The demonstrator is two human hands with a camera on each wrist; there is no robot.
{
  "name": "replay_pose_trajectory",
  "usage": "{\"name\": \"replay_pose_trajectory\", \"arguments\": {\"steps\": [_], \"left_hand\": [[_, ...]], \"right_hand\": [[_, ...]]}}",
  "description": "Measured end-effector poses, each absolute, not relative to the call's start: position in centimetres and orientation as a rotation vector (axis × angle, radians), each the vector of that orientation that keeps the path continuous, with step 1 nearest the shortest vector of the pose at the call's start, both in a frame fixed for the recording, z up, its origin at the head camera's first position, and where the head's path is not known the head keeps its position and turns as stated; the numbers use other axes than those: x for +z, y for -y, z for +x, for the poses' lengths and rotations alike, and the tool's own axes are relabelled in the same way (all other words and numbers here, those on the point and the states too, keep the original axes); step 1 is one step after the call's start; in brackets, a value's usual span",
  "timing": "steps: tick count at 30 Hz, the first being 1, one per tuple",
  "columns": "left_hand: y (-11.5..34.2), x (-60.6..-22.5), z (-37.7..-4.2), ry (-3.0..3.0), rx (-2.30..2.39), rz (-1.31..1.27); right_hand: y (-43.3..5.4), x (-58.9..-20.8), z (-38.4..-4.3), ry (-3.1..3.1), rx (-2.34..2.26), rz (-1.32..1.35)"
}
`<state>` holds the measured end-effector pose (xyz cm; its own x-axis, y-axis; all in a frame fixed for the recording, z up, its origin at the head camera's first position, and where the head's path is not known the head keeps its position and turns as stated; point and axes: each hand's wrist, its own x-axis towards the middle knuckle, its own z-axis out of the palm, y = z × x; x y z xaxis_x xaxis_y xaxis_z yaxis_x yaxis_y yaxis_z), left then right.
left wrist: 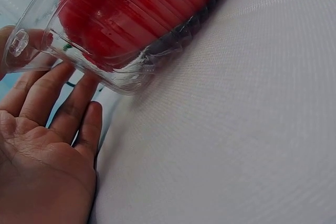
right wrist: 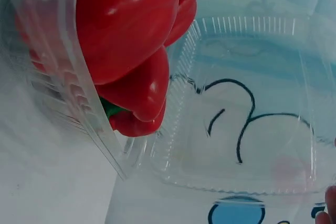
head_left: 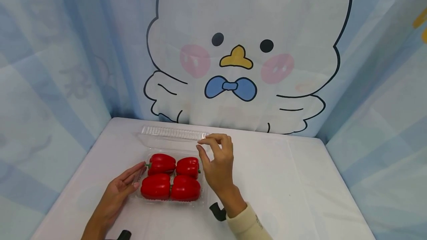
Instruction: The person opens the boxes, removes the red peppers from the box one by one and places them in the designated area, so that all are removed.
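The left hand (head_left: 116, 192), fingers loosely extended, touches the clear container (left wrist: 126, 84) of four red peppers (head_left: 155, 186); the right hand (head_left: 218, 162), fingers bent, is at its open lid (head_left: 173, 133), any pinch unclear.

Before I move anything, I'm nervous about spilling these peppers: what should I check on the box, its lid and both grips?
1. All four red peppers inside the box: ok.
2. Box resting on the table: ok.
3. Lid closed over the peppers: not ok, it is open behind them.
4. Left grip touching the box: ok, at its left side.
5. Right grip pinching the lid: cannot tell, fingertips are near its right edge.
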<state>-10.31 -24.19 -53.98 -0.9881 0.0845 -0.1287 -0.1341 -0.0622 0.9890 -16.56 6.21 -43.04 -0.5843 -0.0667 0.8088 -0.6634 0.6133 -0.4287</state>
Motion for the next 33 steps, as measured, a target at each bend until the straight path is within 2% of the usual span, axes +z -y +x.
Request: {"name": "replay_pose_trajectory", "arguments": {"steps": [33], "left_hand": [[24.1, -53.9, -10.3, -2.03, 2.177, -0.092]], "right_hand": [[-7.7, -45.8, -20.7, 2.062, 1.109, 0.522]]}}
